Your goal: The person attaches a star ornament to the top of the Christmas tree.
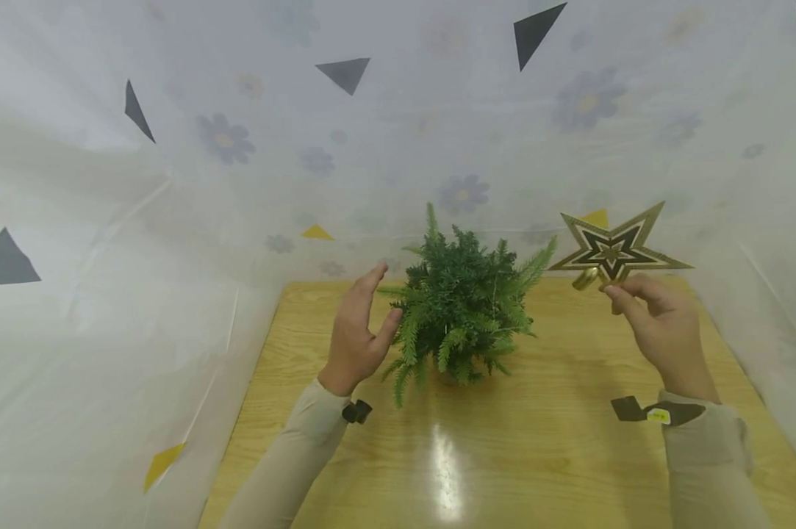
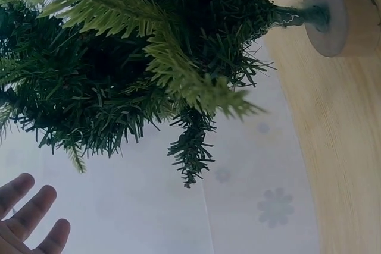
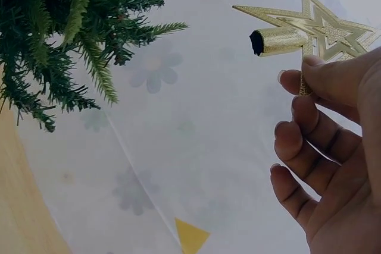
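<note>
A small artificial Christmas tree (image 1: 464,301) stands upright on the table, its round wooden base (image 2: 345,19) visible in the left wrist view. My right hand (image 1: 669,323) pinches one point of a gold star tree topper (image 1: 611,250) between thumb and fingers, to the right of the tree. The star has nested cut-out outlines and a short hollow socket (image 3: 280,41) that points toward the tree side. On the tree's left, my left hand (image 1: 360,330) is raised beside the branches, thumb and fingers apart and nothing held. Three of its fingertips show in the left wrist view.
The tree stands on a light wood table (image 1: 543,455) with a glossy reflection near its front. Translucent sheeting (image 1: 398,147) printed with flowers surrounds the table at the back and sides, with grey and yellow triangles on it. Both wrists wear dark straps.
</note>
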The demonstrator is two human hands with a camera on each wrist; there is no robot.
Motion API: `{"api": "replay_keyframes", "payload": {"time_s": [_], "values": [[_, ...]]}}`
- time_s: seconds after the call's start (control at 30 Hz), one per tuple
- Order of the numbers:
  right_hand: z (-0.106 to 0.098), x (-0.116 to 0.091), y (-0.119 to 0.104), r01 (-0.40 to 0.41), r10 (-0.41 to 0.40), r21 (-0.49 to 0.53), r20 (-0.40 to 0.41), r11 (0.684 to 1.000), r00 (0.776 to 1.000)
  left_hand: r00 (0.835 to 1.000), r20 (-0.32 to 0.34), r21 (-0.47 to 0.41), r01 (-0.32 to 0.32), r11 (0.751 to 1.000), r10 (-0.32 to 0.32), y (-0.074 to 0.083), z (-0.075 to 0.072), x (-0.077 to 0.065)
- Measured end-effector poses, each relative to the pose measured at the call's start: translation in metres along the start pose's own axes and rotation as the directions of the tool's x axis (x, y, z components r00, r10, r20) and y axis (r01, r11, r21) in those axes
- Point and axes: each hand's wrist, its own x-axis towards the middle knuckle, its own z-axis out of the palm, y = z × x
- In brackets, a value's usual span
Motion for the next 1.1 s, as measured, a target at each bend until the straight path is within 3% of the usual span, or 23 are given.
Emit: {"api": "replay_keyframes", "payload": {"time_s": [0.2,0.33,0.67,1.1], "values": [[0.001,0.011,-0.003,0.088,-0.088,0.125,-0.01,0.988,0.996,1.0,0.006,-0.001,-0.009,1.0,0.009,0.001,0.0,0.002],[0.002,0.014,-0.006,0.084,-0.082,0.102,-0.016,0.991,0.996,1.0,0.004,-0.005,-0.021,1.0,0.021,0.002,0.0,0.003],[0.005,0.021,-0.02,0.06,-0.051,0.218,-0.048,0.974,0.998,1.0,0.008,-0.012,-0.026,1.0,0.026,0.004,0.0,0.005],[0.005,0.029,-0.023,0.093,-0.082,0.221,-0.056,0.971,0.995,0.999,0.002,-0.02,-0.039,0.999,0.039,0.005,0.004,0.007]]}}
